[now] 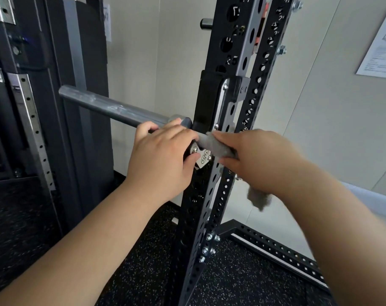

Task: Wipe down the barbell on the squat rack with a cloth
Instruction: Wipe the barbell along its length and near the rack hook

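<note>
Head view. Wiping right at the squat rack (198, 217), on the barbell (112, 109) lying across the hook (206, 100). Could pinch skin between collar (184, 121) and hook with any roll or slide of that barbell. Could snag the cloth (218, 146) too, loose tail dangling beside the rack post. Left hand (159, 157): fingers (176, 132) pressed together, curled over the barbell at the collar, thumb underneath. Right hand (260, 157): fingers (231, 138) and thumb closed round the cloth, clamping it onto the barbell just past the post.
</note>
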Action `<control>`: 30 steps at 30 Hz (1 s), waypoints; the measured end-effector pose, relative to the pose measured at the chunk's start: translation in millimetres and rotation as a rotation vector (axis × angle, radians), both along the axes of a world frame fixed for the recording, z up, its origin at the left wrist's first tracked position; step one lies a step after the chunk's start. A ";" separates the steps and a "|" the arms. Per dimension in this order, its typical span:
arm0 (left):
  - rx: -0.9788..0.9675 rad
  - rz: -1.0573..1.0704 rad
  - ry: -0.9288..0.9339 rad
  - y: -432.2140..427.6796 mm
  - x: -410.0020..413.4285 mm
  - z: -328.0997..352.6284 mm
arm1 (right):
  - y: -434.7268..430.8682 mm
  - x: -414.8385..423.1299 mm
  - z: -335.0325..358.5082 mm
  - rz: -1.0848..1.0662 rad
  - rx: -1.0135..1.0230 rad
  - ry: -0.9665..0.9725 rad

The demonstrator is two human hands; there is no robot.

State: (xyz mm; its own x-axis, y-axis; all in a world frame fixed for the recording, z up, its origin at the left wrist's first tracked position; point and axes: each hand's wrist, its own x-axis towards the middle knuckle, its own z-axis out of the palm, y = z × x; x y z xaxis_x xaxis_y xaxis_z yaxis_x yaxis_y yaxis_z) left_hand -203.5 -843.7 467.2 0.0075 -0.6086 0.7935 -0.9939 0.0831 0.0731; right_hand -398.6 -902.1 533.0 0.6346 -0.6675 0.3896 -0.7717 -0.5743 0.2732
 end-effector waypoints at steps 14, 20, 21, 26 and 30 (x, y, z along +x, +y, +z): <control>-0.004 -0.010 0.065 -1.3 -4.9 -2.0 | -9.6 18.3 17.0 0.106 0.244 -0.016; 0.039 0.008 0.051 0.5 -2.5 -0.2 | -15.2 22.1 2.7 0.111 0.101 0.030; 0.045 0.007 0.053 0.5 -2.5 0.9 | -13.9 11.0 1.8 0.107 0.092 0.035; 0.054 0.011 0.039 -0.3 -2.5 4.7 | -11.5 11.5 9.9 0.097 0.145 0.064; 0.073 0.044 0.062 3.9 -4.0 6.8 | -17.2 40.0 11.2 0.149 0.162 0.118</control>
State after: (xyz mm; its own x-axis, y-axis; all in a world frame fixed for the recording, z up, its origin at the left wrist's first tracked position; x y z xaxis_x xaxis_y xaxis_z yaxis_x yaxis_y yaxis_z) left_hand -207.4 -839.8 474.0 0.0833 -0.6629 0.7440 -0.9898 0.0316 0.1390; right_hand -358.6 -919.4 544.2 0.7657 -0.6106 0.2022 -0.6432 -0.7231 0.2518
